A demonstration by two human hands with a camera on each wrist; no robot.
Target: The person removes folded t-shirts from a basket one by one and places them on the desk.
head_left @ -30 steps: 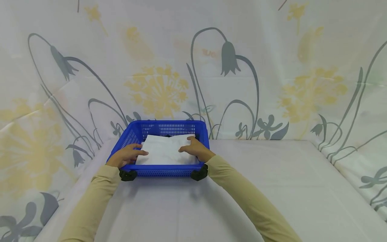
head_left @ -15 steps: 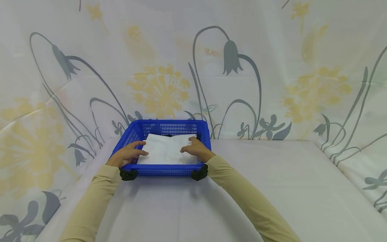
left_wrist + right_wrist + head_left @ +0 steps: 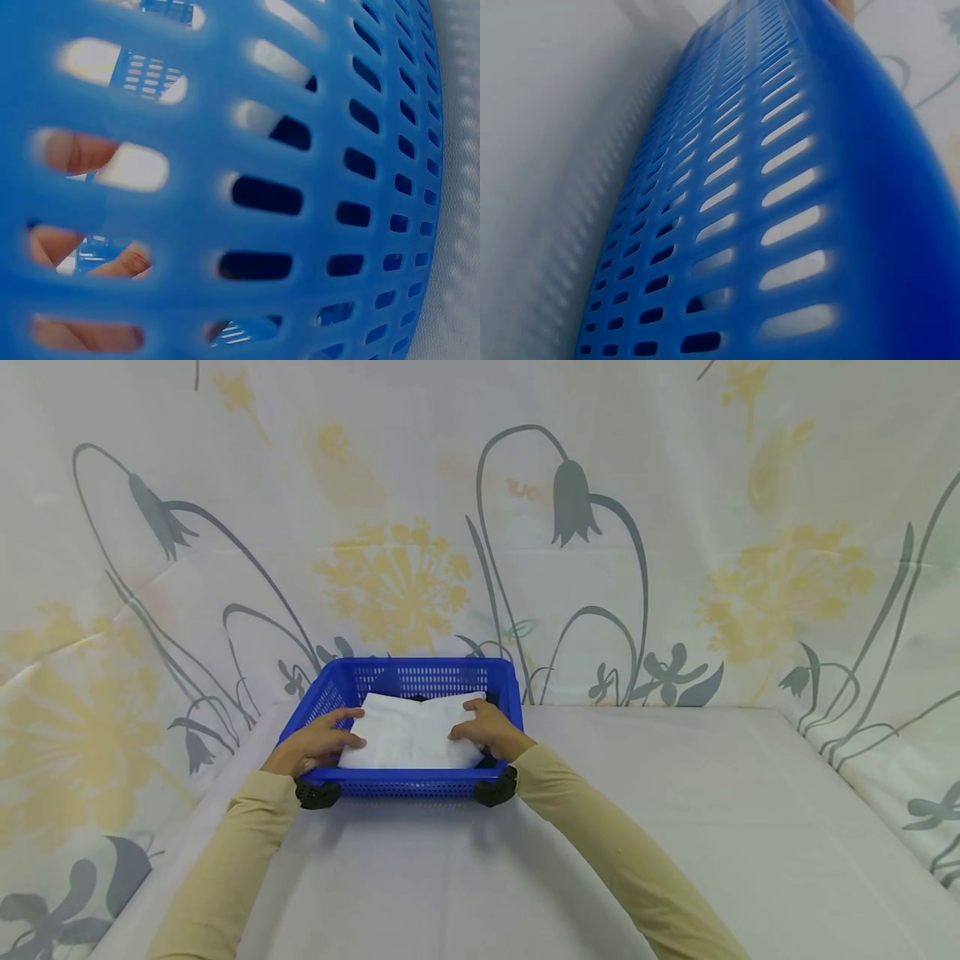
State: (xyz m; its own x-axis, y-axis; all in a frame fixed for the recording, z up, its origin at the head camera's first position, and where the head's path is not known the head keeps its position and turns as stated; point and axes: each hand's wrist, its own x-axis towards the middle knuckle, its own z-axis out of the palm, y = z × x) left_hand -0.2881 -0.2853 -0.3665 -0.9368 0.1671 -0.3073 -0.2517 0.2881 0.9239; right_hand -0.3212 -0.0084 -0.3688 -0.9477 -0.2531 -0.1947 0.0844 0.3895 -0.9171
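Note:
A folded white cloth (image 3: 412,735) lies in the blue plastic basket (image 3: 420,774), its top edge dipping in the middle. My left hand (image 3: 322,742) reaches over the basket's near left corner and grips the cloth's left side, thumb toward the middle. At the opposite side, my right hand (image 3: 483,729) holds the cloth's right side between thumb and fingers. In the left wrist view, parts of the left fingers (image 3: 82,154) show through the basket wall's slots. The right wrist view is mostly filled by the basket wall (image 3: 742,180), which hides the right hand's grip.
Something dark lies under the cloth, seen through the basket slots and at a near right gap (image 3: 487,762). The basket stands on a white-covered table (image 3: 645,793), against a flower-patterned curtain (image 3: 667,568). A black wrist device (image 3: 495,788) sits below the right hand.
The cloth's near right corner has drawn inward, uncovering a dark patch beside it. Both hands have shifted only slightly; the basket stays in place.

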